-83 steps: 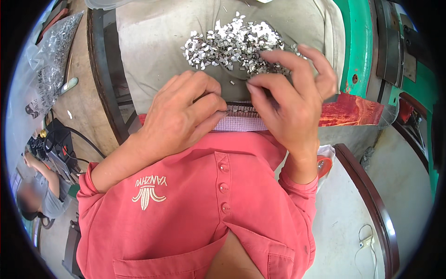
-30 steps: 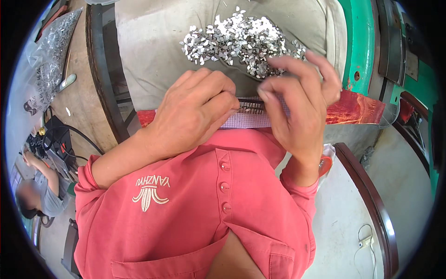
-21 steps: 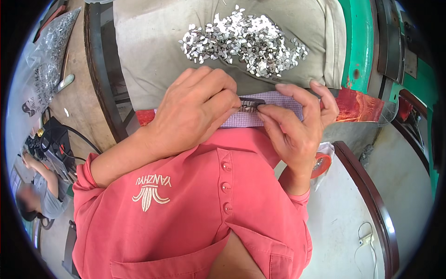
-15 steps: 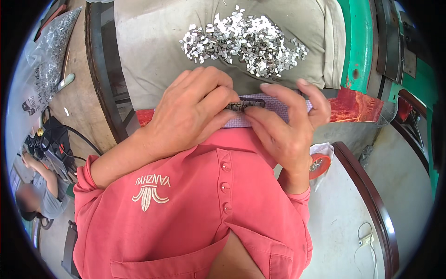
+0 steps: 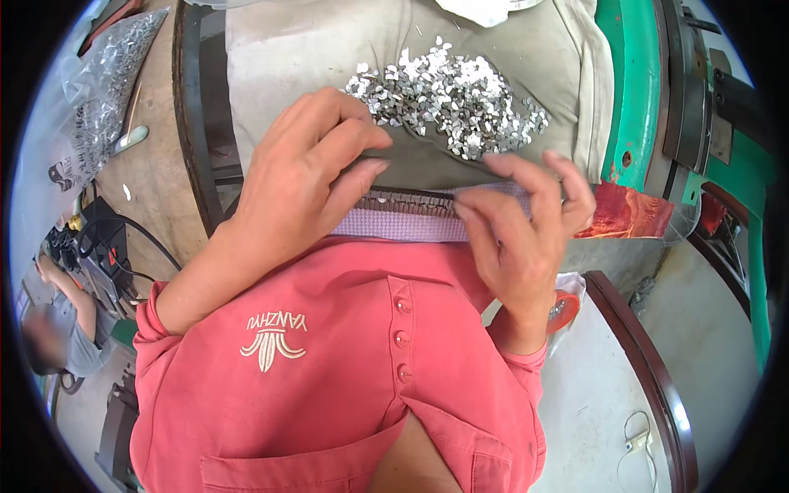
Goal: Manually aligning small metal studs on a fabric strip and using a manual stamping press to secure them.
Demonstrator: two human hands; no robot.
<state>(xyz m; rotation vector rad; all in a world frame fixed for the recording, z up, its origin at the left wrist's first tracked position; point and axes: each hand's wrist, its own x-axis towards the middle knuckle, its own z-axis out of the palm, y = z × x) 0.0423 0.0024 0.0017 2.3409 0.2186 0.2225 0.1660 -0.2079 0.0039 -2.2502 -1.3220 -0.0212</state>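
Observation:
A dark, narrow strip with a row of small metal-looking slots or pieces (image 5: 411, 204) lies along a lilac woven cloth (image 5: 394, 227) close to my body. My left hand (image 5: 308, 160) is raised just beyond the strip's left part, thumb and forefinger apart with nothing visible between them. At the strip's right end, the thumb and forefinger of my right hand (image 5: 522, 226) come together on it; the other fingers are spread. Past both hands, a heap of small, flat, shiny metal pieces (image 5: 460, 99) rests on a grey-green cloth (image 5: 288, 57).
On the left, a clear plastic bag of small metal parts (image 5: 111, 107) lies on a wooden surface (image 5: 160, 156). Green machine framing (image 5: 631, 90) stands at the right. A red round container (image 5: 563, 312) sits below my right arm. Another person (image 5: 74, 329) sits at far left.
My left hand has lifted off the strip and moved left, uncovering more of it. My right hand stays at the strip's right part. A white object edge shows at the top.

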